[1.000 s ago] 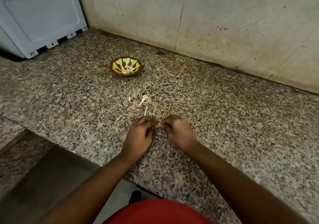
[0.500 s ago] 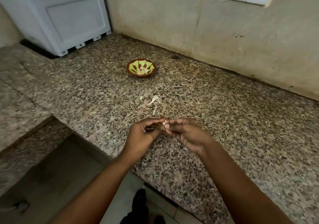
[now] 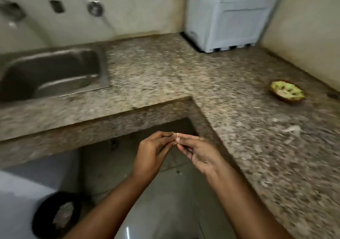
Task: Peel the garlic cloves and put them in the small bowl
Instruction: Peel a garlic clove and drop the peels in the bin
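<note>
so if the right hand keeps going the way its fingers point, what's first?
The garlic clove pinched at its fingertips, then the left hand straight after. Both hands meet on it over the floor.

Both forearms bare, no sleeves; left hand (image 3: pixel 150 153), right hand (image 3: pixel 199 153) ungloved

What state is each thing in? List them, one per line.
garlic clove: pinched between both hands, off the counter
left hand: pinching the clove
right hand: pinching the clove
small bowl: upright on the counter, pale pieces inside
sink: dry, nothing visible inside
</note>
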